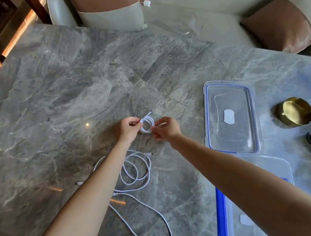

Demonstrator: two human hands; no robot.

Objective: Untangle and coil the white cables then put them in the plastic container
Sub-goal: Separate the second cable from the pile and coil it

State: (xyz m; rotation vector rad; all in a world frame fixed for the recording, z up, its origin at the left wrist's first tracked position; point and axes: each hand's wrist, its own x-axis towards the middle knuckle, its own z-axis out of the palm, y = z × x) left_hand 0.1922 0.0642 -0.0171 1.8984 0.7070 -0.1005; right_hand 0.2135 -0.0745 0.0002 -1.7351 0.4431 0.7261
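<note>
Between my grips: a small white cable coil (148,125), pinched on both sides.
Left grip (128,128) clamps its left edge, right grip (165,129) its right; the plastic container (206,113) sits rightward of the right grip, the nearer one, while loose cables (136,172) lie nearer me on the tabletop (55,88).

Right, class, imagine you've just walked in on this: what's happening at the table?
A person is winding a white cable into a small coil just above a grey marble table. The left hand pinches one side of the coil and the right hand pinches the other. More loose white cable lies in untidy loops nearer the person, not yet coiled. The clear plastic container sits to the right with no cable in it.
</note>
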